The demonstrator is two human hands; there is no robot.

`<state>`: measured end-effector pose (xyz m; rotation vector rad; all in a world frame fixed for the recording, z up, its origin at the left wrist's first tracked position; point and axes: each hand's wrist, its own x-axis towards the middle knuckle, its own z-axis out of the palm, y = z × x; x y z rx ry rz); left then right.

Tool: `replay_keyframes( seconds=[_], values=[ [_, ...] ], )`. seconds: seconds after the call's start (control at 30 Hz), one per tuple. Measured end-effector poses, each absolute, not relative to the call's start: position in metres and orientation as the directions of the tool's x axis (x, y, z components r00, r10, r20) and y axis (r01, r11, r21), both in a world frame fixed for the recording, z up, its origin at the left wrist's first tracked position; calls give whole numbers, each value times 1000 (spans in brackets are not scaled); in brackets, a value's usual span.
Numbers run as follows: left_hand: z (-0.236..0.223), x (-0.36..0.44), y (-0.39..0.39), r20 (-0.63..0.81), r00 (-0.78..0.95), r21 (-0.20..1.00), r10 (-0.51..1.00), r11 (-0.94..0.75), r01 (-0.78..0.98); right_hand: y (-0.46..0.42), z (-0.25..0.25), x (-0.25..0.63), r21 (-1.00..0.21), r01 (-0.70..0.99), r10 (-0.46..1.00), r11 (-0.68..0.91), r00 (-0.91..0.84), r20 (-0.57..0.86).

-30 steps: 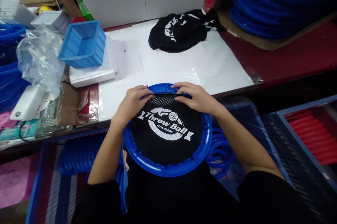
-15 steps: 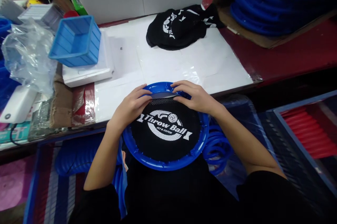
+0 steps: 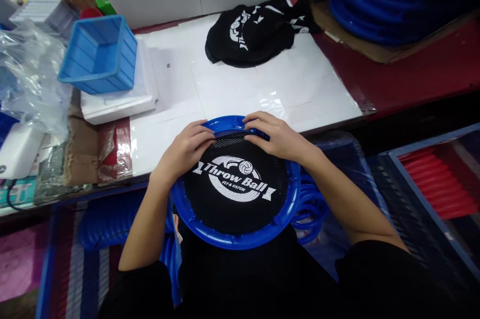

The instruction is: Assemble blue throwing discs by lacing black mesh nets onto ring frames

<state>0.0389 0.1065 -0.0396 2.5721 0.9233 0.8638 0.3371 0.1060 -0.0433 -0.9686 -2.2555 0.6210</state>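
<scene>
Bag (image 3: pixel 33 74): clear plastic, crumpled, at the left edge in the upper left of the frame.
White device (image 3: pixel 22 149): just below the bag, with a dark cable (image 3: pixel 10 196) coming down from it.
Pink thing (image 3: pixel 22 259): in the lower left of the frame; I cannot tell what it is.
Blue bin (image 3: pixel 101 54): in the upper left, resting on a flat white box (image 3: pixel 122 106).
Ribbed blue stack (image 3: pixel 108 221): in the lower left, under the level of the bench (image 3: pixel 405 76).
White sheet (image 3: pixel 168 109): spread over the bench; one small round bit (image 3: pixel 168 65) lies on it.
Left hand (image 3: pixel 186 146): held narrow, fingers on the upper left rim of the blue ring and thumb at the mesh.
Blue ring (image 3: pixel 236 241): in the centre of the frame, in front of the bench, held by both hands at its far side.
Mesh disc (image 3: pixel 225 211): black, inside the blue ring, with white print "Throw Ball" and "FLY & CATCH".
Black printed mesh (image 3: pixel 255 41): in a loose heap on the white sheet, upper centre.
Right hand (image 3: pixel 275 136): also narrow, bent fingers over the upper right rim, thumb at the mesh edge.
Large blue rings (image 3: pixel 386 9): stacked in a cardboard box (image 3: pixel 360 49), upper right.
Red ribbed pieces (image 3: pixel 437 184): in a blue-edged crate (image 3: pixel 410 179), at the right edge.
</scene>
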Motion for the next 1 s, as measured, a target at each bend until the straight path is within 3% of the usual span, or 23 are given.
replay_keyframes(
  seconds=[0.27, 0.47, 0.73, 1.0],
  values=[
    [-42, 35, 102, 597, 527, 386, 605, -793, 472, 105, -41, 338, -643, 439, 753, 628, -551, 359],
    [-39, 35, 101, 519, 535, 399, 666, -743, 538, 103, -41, 338, -659, 411, 750, 630, -541, 379],
    [-31, 31, 104, 421, 608, 493, 673, -732, 470, 110, -39, 341, -719, 362, 744, 593, -588, 317],
    [-30, 35, 109, 481, 415, 559, 773, -634, 534, 116, -37, 335, -793, 357, 823, 494, -485, 295]
  ],
)
